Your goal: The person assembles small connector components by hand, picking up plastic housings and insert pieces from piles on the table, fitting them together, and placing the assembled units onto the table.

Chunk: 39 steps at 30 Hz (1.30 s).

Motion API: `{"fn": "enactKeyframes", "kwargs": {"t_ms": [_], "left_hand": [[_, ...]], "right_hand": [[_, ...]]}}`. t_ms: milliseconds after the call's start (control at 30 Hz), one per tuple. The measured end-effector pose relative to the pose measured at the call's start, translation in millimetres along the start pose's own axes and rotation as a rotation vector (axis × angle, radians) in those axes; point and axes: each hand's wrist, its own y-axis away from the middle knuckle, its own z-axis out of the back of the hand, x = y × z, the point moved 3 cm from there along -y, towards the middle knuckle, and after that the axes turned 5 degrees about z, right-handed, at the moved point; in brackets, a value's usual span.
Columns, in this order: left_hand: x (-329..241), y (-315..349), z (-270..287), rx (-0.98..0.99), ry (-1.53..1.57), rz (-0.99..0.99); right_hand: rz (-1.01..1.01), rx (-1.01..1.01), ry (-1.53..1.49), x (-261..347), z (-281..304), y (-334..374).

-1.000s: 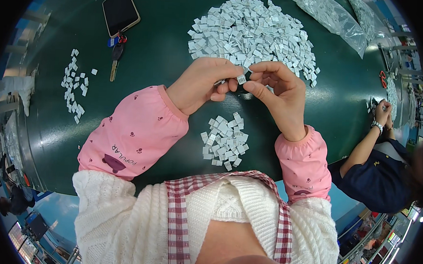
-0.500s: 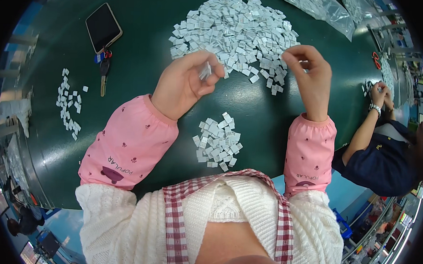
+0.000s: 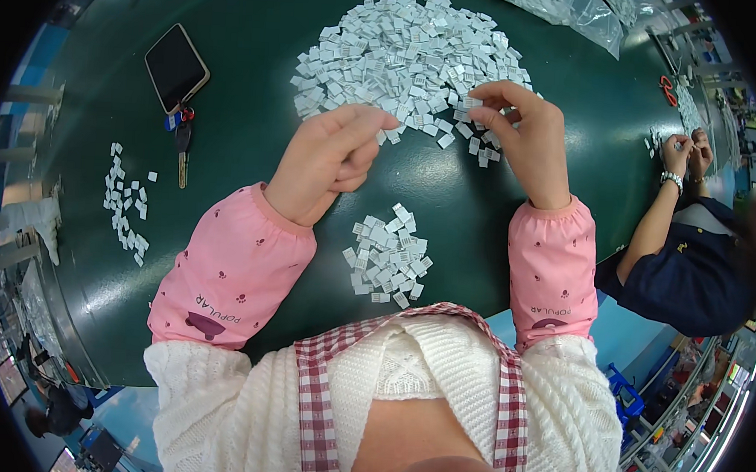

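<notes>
Two bare hands up over one green table [image 3: 256,118], that's one left hand [image 3: 331,157] and one right hand [image 3: 524,133], in two pink sleeves [image 3: 240,263]. White tiles, and plenty: one big pile [image 3: 413,58], heaped far too deep to number; one small pile [image 3: 390,254], dozens overlapping; one loose scatter [image 3: 125,210], roughly thirty! One phone [image 3: 175,67], one key [image 3: 183,153], one checked apron [image 3: 320,404]. Two clear bags [image 3: 590,21] at the top, two sets of red handles [image 3: 668,90]. Over right, one co-worker [image 3: 684,269], two more hands [image 3: 677,153], one watch [image 3: 672,177]; lower left, one other person [image 3: 63,412].
</notes>
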Motion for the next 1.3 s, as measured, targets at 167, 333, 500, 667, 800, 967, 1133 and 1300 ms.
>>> {"fn": "enactKeyframes", "kwargs": {"t_ms": [167, 333, 500, 667, 800, 967, 1133, 1300], "left_hand": [[5, 0, -7, -0.012, -0.057, 0.029], [6, -2, -2, 0.038, -0.065, 0.052], [9, -1, -2, 0.043, -0.044, 0.043], [10, -1, -4, 0.042, -0.069, 0.014], [10, -2, -3, 0.03, -0.109, 0.005], [8, -1, -5, -0.012, -0.155, 0.002], [8, 1, -15, -0.079, -0.069, 0.008], [9, -3, -10, -0.045, 0.044, 0.038]], "right_hand": [[0.035, 0.141, -0.376, 22, -20, 9], [0.062, 0.21, -0.608, 24, -39, 9], [0.013, 0.246, -0.727, 18, -45, 9], [-0.014, 0.248, -0.749, 15, -47, 10], [-0.022, 0.244, -0.745, 14, -48, 11], [0.031, 0.232, -0.719, 14, -47, 9], [0.084, 0.215, -0.695, 20, -48, 10], [0.122, 0.02, -0.446, 11, -24, 2]]}}
